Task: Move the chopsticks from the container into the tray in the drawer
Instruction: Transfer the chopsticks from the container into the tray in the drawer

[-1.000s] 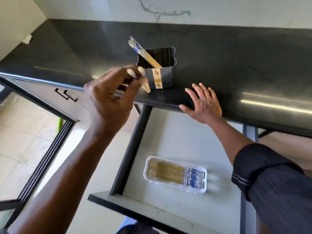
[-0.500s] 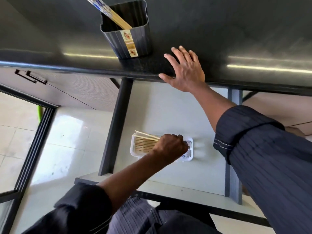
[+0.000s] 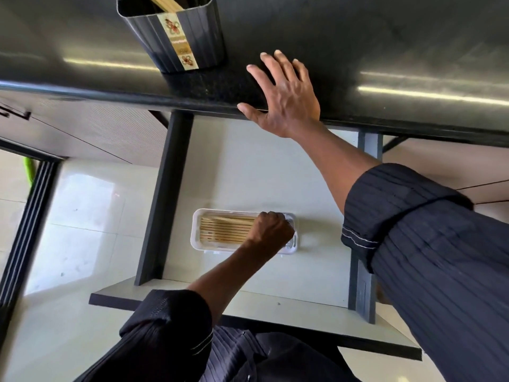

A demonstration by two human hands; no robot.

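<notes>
A dark ribbed container (image 3: 190,40) with a patterned label stands on the black countertop (image 3: 385,51) near its front edge, with a few wooden chopsticks (image 3: 165,2) sticking out of it. Below, the open drawer (image 3: 248,166) holds a white tray (image 3: 196,230) with several chopsticks (image 3: 225,230) lying side by side. My left hand (image 3: 268,230) is a closed fist over the tray's right end, gripping the chopsticks' decorated ends, which it hides. One stick lies slightly askew on top. My right hand (image 3: 286,100) rests flat on the countertop edge, fingers spread.
The drawer has dark side walls (image 3: 165,194) and a pale front panel (image 3: 248,301). A closed cabinet front (image 3: 82,133) is to the left, with shiny floor tiles (image 3: 82,216) and a dark door frame (image 3: 24,230) beyond. My dark sleeves fill the lower frame.
My left hand carried chopsticks from beside the container down into the drawer tray; they now lie nearly flat there. The view tilted downward. My right hand stayed on the countertop.
</notes>
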